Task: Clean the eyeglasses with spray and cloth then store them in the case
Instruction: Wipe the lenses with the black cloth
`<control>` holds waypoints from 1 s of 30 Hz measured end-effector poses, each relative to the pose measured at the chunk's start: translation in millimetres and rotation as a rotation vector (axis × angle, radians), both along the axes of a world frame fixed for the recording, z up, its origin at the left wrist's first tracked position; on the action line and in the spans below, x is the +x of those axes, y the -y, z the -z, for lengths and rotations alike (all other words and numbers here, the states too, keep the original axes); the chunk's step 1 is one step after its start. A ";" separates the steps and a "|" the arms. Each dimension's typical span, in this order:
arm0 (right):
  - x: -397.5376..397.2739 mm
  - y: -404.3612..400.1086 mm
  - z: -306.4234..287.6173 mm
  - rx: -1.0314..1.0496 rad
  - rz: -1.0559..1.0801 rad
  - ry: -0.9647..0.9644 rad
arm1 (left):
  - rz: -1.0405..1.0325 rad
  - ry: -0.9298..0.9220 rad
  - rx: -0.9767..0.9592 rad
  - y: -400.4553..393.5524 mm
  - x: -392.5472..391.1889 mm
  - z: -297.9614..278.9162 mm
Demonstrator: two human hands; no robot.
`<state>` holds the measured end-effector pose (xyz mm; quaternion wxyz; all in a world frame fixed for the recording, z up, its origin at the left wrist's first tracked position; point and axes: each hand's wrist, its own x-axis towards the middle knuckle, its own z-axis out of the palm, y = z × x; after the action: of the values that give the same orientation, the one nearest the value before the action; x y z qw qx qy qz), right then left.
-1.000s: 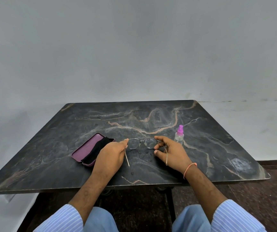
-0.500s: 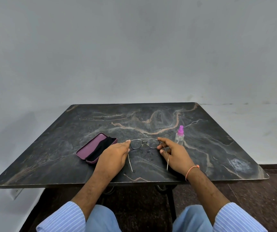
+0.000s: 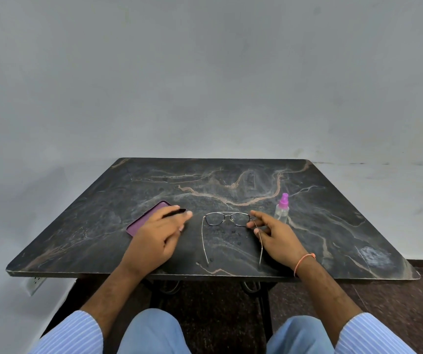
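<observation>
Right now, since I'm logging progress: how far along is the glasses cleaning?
Early. Done: the eyeglasses lie unfolded on the table and the case is open. In hand: the left hand touches the black cloth; the right hand touches the frame. Left: the spray bottle stands untouched, then wiping and storing.

Purple case (image 3: 146, 218), pink-capped clear bottle (image 3: 282, 209), black marble table (image 3: 333, 221) veined orange
</observation>
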<state>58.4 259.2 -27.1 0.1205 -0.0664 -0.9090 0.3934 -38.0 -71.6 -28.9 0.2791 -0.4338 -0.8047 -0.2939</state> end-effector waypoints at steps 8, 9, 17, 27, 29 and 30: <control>5.4 -0.8 4.1 -0.145 0.074 -0.066 | -0.275 0.271 0.157 42.9 -29.6 0.9; 7.9 1.4 5.2 -0.144 0.110 -0.113 | -0.282 0.289 0.168 44.8 -32.6 3.7; 0.9 37.7 -41.8 0.273 0.130 -0.460 | -0.311 0.597 0.203 47.1 -39.2 7.3; -80.1 167.2 -76.0 0.654 -0.235 -0.031 | -0.224 0.693 0.273 50.7 -40.1 8.1; -92.1 189.0 -70.7 0.743 -0.208 0.030 | -0.210 0.725 0.343 50.3 -40.2 7.3; -97.6 196.6 -68.1 0.772 -0.197 0.061 | -0.199 0.743 0.370 50.0 -39.7 5.8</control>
<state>-39.1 62.6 40.9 0.0712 0.0595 -0.9952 0.0304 -77.7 -121.6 -34.7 0.0701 -0.1612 -0.8222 -0.5414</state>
